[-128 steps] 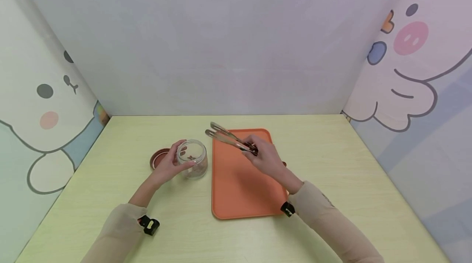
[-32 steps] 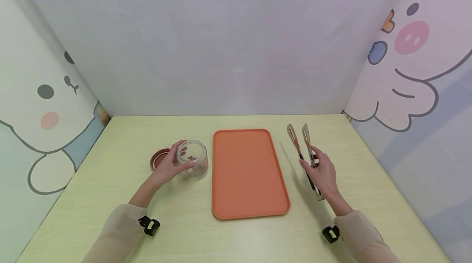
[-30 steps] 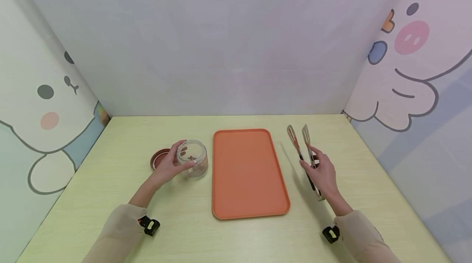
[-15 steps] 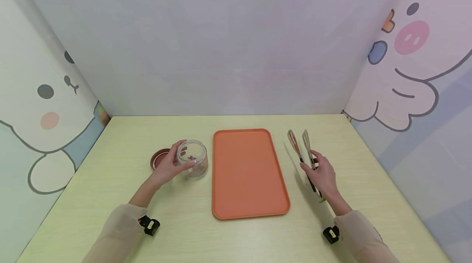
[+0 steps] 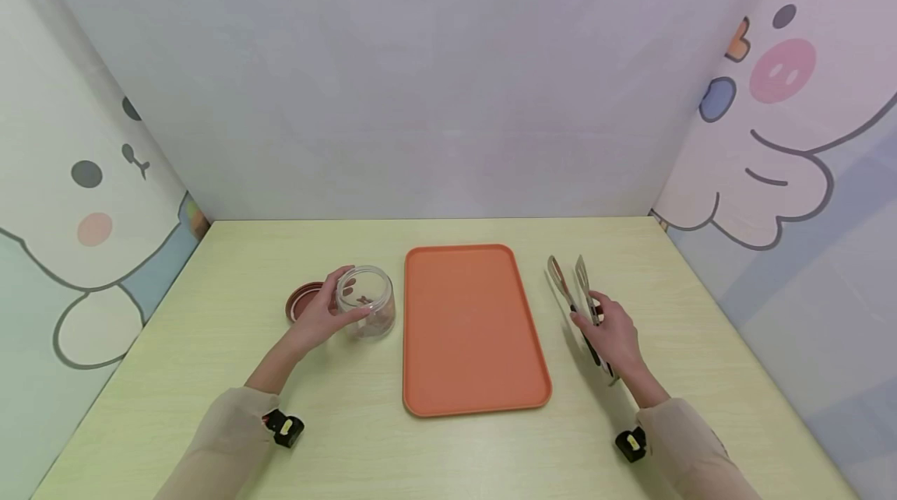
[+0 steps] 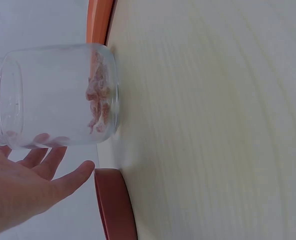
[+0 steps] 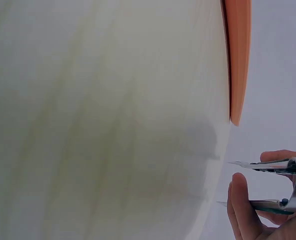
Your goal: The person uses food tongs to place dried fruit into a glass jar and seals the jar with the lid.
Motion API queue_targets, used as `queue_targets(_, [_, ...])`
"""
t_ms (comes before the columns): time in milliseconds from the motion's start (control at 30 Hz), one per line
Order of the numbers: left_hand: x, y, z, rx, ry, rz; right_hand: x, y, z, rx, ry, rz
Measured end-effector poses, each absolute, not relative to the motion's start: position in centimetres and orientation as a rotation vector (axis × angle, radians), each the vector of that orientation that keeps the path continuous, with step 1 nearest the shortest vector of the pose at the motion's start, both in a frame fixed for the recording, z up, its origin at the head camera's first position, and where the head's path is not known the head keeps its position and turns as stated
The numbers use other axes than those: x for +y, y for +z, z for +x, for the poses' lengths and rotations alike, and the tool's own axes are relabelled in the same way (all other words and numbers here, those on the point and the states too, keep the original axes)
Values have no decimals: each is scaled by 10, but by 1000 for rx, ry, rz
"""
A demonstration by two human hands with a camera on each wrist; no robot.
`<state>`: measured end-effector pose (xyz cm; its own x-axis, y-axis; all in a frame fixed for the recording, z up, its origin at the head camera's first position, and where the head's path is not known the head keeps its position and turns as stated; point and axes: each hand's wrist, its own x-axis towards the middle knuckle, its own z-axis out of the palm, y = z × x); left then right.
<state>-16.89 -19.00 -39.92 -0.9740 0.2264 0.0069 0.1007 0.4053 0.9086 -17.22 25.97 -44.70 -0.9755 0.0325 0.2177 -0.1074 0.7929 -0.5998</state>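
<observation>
gripping metal tongs (image 5: 576,286) in right hand (image 5: 611,332), fingers curled round handles, right of orange tray (image 5: 468,329). left hand (image 5: 317,318) cups glass jar (image 5: 366,302) upright on table (image 5: 210,313), fingers curved round it; brown lid (image 5: 300,301) just behind.

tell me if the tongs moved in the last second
Yes: the tongs in the right hand sank toward the table, tips now lower beside the tray.

Tongs (image 7: 275,185) in right hand (image 7: 258,217)
</observation>
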Motion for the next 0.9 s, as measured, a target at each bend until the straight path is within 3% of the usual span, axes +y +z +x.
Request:
queue_targets(633, [-201,-429,-184,2537,1632,310,265,-444,-174,-2932,835,53])
queue_targets(900, [-188,-396,-167,2519,1631,288,267,-446,-174,-2942,768,108])
